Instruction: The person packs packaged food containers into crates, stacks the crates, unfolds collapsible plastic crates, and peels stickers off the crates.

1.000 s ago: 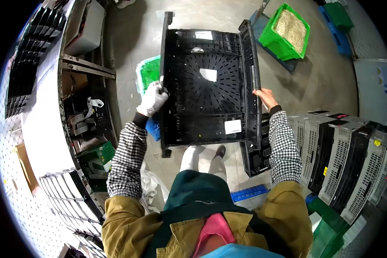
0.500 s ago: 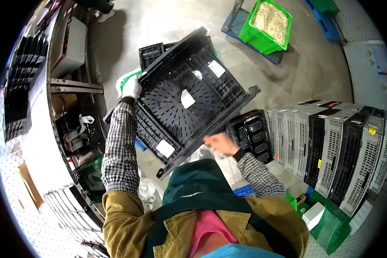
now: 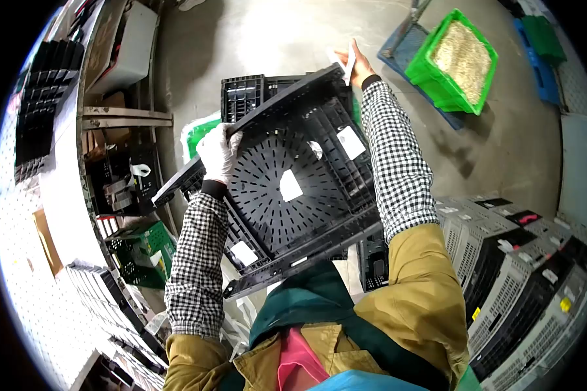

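Note:
A large black plastic crate (image 3: 274, 215), tilted and turned diagonally, is in front of me, with white labels on its slotted panel. My left hand (image 3: 220, 153), in a white glove, is closed round its upper left edge. At the crate's far top corner is my right hand (image 3: 357, 64), bare-skinned, with a white strip (image 3: 349, 65) between its fingers. Behind the tilted crate, another black crate (image 3: 242, 98) shows in part. A green container (image 3: 199, 133) lies partly hidden beyond my left hand.
At the upper right, a green bin (image 3: 453, 62) of pale shavings stands on a blue platform (image 3: 398, 55). Stacked grey and black crates (image 3: 509, 280) line the right side. On the left are a white worktop (image 3: 59, 202) and shelves with a green crate (image 3: 143, 254).
The crate has turned from upright to diagonal over the last second. My right hand has left its right edge, passed the near side, and moved up to the far corner, where a white strip shows.

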The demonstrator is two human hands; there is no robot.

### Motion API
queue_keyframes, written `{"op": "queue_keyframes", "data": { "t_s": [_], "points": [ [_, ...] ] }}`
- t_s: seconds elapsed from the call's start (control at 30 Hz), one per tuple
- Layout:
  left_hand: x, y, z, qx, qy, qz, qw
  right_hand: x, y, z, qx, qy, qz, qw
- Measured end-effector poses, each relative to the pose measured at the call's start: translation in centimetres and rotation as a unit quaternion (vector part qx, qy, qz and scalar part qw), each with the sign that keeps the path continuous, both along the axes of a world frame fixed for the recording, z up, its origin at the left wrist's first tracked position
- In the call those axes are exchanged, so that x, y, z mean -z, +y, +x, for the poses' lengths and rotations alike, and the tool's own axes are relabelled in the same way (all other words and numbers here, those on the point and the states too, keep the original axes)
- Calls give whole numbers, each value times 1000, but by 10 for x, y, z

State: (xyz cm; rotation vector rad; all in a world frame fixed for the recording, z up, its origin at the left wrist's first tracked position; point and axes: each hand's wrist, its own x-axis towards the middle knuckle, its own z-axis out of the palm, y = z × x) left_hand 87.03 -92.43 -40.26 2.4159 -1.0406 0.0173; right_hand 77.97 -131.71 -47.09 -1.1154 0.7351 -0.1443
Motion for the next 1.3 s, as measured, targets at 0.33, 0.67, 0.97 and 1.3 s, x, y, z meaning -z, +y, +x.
{"op": "queue_keyframes", "data": {
  "t_s": [0.33, 0.67, 0.97, 1.3],
  "points": [
    [4, -6, -5, -24, -87, 61, 994, 0, 15, 7, 31, -58, 20, 998],
    [-4, 5, -5, -7, -106, -64, 992, -4, 47, -140, 77, 18, -141, 987],
    [62, 144, -144, -347, 187, 245, 886, -22, 229, -155, -316, 376, -531, 691],
    [63, 164, -128, -327, 218, 205, 896, -76, 178, -157, -367, 302, -483, 735]
  ]
}}
